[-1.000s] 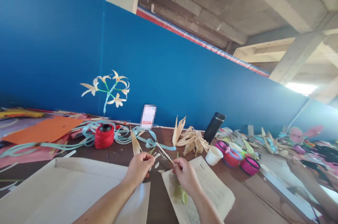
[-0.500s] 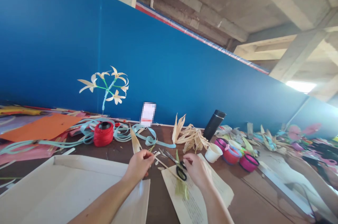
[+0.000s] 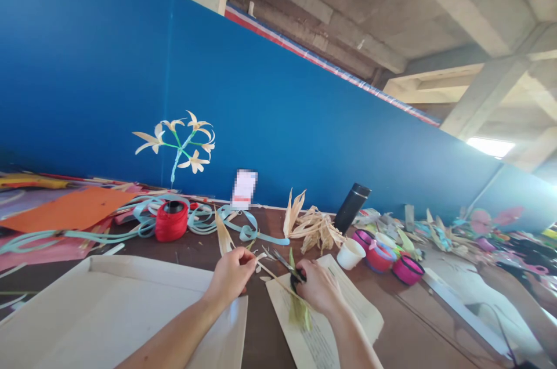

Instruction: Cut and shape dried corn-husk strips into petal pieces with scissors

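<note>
My left hand [image 3: 232, 270] is closed in a pinch above the table, beside the white box's right corner. What its fingertips hold is too small to make out; pale scraps and a thin stick [image 3: 278, 280] show just past them. A dried corn husk leaf [image 3: 223, 234] stands up behind this hand. My right hand [image 3: 317, 282] has its fingers closed round the black handles of the scissors [image 3: 278, 259], whose blades point away to the left. Under the scissors, greenish husk strips [image 3: 300, 314] rest on a printed sheet [image 3: 319, 340].
A white box [image 3: 130, 311] fills the front left. Behind it are a red twine spool [image 3: 171, 224], light-blue ribbon [image 3: 248, 230] and a husk flower spray [image 3: 180, 151]. Dried husks [image 3: 317, 227], a black bottle [image 3: 352, 206], a white cup [image 3: 350, 253] and coloured tape rolls [image 3: 408, 268] stand rightward.
My right hand has come down and left onto the scissors' handles, and its fingers have closed round them. My left hand stays nearly in place, still pinching.
</note>
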